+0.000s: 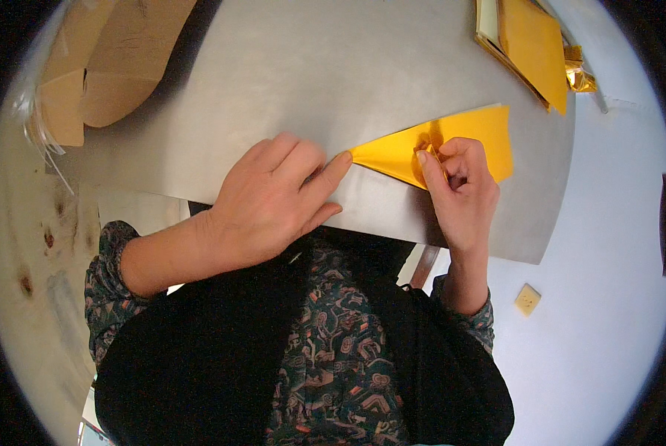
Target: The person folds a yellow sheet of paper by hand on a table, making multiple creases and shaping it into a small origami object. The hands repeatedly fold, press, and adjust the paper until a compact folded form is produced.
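Observation:
A sheet of shiny gold paper [477,141] lies on the grey metal table, gathered to a narrow point at its left end and wide at the right. My left hand [269,189] touches that point with its outstretched index fingertip; the thumb stands apart and the other fingers are bent. Over the middle of the sheet, my right hand [463,182] has thumb and index finger pinched on a raised, curled bit of the gold paper. The rest of its fingers curl inward. Whether this raised bit belongs to the same sheet cannot be made out.
A stack of gold paper [533,48] lies at the table's far right, with a crumpled gold piece [580,74] beside it. An opened cardboard box [117,67] with clear plastic strips [41,137] stands at the far left. The table's [273,82] near edge runs before my body.

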The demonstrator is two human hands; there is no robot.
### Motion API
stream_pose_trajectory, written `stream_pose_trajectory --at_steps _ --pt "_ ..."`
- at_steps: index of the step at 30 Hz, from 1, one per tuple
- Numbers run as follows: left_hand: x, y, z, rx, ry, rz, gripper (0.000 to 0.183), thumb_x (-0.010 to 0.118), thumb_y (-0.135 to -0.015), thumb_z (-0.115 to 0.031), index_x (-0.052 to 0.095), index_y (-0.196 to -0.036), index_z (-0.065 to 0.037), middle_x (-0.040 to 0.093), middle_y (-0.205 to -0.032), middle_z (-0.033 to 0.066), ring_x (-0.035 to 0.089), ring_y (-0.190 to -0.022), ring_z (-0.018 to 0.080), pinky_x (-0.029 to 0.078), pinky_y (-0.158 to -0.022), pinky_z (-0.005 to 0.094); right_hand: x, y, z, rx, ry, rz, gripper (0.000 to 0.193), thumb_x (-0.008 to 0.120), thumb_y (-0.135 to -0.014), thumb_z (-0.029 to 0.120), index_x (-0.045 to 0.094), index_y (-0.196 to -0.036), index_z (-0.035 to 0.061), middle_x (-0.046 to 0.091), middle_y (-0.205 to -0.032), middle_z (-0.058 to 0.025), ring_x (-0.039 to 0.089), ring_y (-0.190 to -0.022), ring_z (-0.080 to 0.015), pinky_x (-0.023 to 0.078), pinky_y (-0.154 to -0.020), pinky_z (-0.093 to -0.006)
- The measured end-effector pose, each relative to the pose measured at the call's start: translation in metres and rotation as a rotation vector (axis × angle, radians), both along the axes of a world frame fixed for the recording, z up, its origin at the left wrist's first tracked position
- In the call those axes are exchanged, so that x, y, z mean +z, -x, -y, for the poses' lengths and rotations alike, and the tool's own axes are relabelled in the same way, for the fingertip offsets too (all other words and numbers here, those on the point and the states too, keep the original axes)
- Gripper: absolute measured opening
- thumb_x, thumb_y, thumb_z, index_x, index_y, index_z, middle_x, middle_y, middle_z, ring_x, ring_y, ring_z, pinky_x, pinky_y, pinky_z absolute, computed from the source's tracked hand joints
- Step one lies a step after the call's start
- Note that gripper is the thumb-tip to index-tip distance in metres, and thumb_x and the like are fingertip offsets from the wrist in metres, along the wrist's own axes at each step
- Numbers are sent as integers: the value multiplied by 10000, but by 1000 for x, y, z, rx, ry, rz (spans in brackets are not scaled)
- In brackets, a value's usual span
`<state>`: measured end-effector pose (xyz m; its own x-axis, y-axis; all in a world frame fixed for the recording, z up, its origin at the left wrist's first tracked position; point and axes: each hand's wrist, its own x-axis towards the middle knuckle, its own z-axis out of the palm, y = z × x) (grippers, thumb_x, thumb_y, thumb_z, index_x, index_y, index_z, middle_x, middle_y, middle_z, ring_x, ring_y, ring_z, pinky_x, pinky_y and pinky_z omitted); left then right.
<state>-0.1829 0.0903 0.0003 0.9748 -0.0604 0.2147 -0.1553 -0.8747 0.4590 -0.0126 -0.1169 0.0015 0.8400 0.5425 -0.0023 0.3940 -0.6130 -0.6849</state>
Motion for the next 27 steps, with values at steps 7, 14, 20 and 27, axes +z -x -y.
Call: stream_pose_trajectory --at_steps 7,14,20,27 --pt "-3 -14 -12 -155 -30 112 495 763 -783 -172 662 -1227 21 628 -1213 111 597 -1103 299 527 -927 395 -3 -1 2 103 44 228 231 784 -888 268 669 -1022 119 595 -829 -64 629 -750 -212 508 -662 -324" --pt "-7 -25 -23 -281 -138 115 342 695 -829 -129 685 -1136 20 672 -1230 97 618 -1109 268 534 -932 387 -9 0 5 175 89 324 226 750 -919 279 711 -1100 149 619 -886 -74 646 -759 -230 520 -662 -337" --pt "3 -32 -23 -338 -194 50 211 649 -841 -112 698 -1019 -10 673 -1146 79 619 -1067 246 536 -925 365 -13 -1 7 212 185 398 260 699 -953 307 698 -1175 172 626 -917 -79 652 -814 -249 531 -669 -354" --pt "-1 -36 -26 -396 -222 68 231 650 -817 -134 668 -1015 -16 679 -1109 87 637 -974 260 565 -838 368 -18 5 5 227 198 475 301 681 -956 326 698 -1227 196 603 -901 -79 644 -842 -260 538 -688 -373"
